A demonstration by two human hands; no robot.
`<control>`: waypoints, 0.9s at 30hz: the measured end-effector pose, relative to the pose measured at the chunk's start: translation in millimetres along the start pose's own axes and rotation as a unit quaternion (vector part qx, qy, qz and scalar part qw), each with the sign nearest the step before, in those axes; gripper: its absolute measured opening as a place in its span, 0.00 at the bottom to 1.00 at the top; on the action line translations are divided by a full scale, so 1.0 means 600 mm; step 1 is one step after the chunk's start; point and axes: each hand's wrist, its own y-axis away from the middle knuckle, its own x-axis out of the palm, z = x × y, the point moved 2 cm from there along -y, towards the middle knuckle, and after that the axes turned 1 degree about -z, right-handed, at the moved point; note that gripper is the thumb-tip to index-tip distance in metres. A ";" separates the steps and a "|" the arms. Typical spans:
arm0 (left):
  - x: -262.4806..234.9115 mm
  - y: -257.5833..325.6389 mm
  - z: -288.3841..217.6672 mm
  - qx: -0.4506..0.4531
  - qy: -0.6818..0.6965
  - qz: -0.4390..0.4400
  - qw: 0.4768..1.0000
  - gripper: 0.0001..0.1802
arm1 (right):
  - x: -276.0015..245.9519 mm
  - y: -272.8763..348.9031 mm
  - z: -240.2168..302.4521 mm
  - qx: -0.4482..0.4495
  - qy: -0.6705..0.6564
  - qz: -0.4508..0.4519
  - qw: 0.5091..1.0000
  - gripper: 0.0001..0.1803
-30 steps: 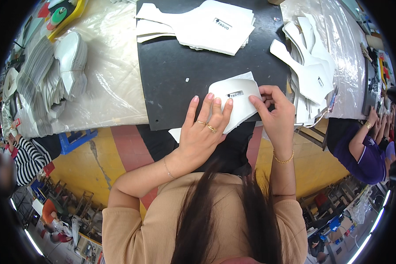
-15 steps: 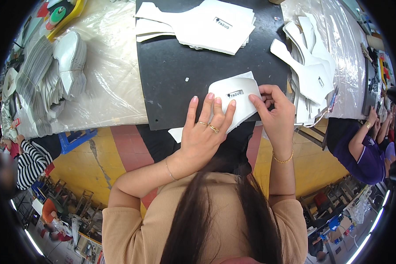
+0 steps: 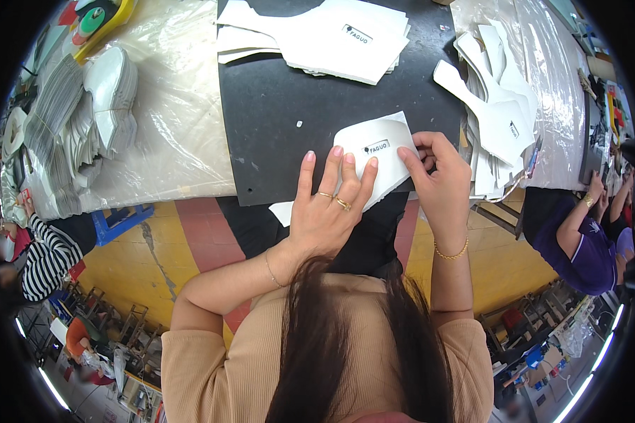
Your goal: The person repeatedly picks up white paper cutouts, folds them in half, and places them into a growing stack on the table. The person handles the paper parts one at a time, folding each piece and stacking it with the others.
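A white cut piece with a dark printed label point(image 3: 374, 130), which looks like a shoe-upper part, lies at the near edge of the black board point(image 3: 282, 158). My left hand point(image 3: 328, 211) rests on it with fingers spread, pressing it flat. At the piece's right edge, my right hand point(image 3: 439, 169) pinches the rim between thumb and fingers, its fingertips partly hidden behind the thumb. A narrow white end sticks out to the left below my left hand. Farther back on the board is a stack of similar white pieces point(image 3: 314, 39), the top one bearing the same kind of label.
More white pieces point(image 3: 497, 123) are piled to the right, partly over the board's edge. Bundled pieces point(image 3: 109, 102) stand at the left on the plastic-covered table point(image 3: 180, 120). A blue stool point(image 3: 122, 224) is below. A person in purple point(image 3: 582, 254) works at right, another in stripes point(image 3: 53, 254) at left.
Almost nothing differs. Both hands keep their places on the white piece, and the whole view has shifted very slightly upward.
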 end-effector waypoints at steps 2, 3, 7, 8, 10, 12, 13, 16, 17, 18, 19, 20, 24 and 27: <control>-0.001 -0.001 0.000 0.000 -0.003 0.003 1.000 0.59 | 0.001 -0.001 0.000 -0.006 -0.001 -0.002 1.000 0.09; -0.003 0.000 0.000 0.002 -0.006 0.009 1.000 0.59 | 0.001 -0.001 0.000 -0.007 -0.001 -0.001 1.000 0.09; -0.006 -0.001 0.000 0.005 -0.006 0.018 1.000 0.59 | 0.002 0.000 0.003 -0.008 0.011 0.003 1.000 0.08; -0.007 -0.001 0.000 0.006 -0.007 0.020 1.000 0.59 | 0.002 0.000 0.004 -0.008 0.017 0.005 1.000 0.08; -0.006 -0.002 0.000 0.007 -0.011 0.025 1.000 0.59 | 0.004 0.000 0.007 -0.026 0.029 0.002 0.999 0.09; -0.005 -0.002 0.000 0.005 -0.009 0.013 1.000 0.59 | 0.005 0.000 0.009 -0.029 0.036 0.008 0.999 0.11; -0.005 -0.002 -0.001 0.007 -0.015 0.009 1.000 0.59 | 0.006 -0.001 0.009 -0.022 0.037 0.014 0.999 0.12; -0.003 -0.002 -0.001 0.004 -0.013 0.008 1.000 0.59 | 0.003 0.001 0.011 -0.107 0.134 -0.062 0.983 0.17; -0.003 -0.001 -0.002 0.001 -0.005 0.010 1.000 0.59 | 0.003 0.003 0.011 -0.139 0.186 -0.091 0.968 0.18; -0.003 -0.001 -0.003 -0.001 -0.003 0.011 1.000 0.59 | 0.004 0.008 0.010 -0.172 0.191 -0.082 0.963 0.19; -0.003 -0.001 -0.003 -0.002 -0.006 0.015 1.000 0.59 | 0.006 0.015 0.009 -0.192 0.199 -0.062 0.959 0.20; -0.003 -0.001 -0.003 -0.003 -0.007 0.009 1.000 0.59 | 0.009 0.024 0.008 -0.212 0.207 -0.041 0.954 0.21; -0.001 -0.003 -0.002 -0.004 -0.008 -0.009 1.000 0.57 | 0.016 0.056 -0.004 -0.284 0.324 0.031 0.902 0.24; -0.005 -0.003 -0.002 0.001 -0.008 -0.010 1.000 0.56 | 0.003 0.058 -0.016 -0.273 0.381 0.019 0.883 0.27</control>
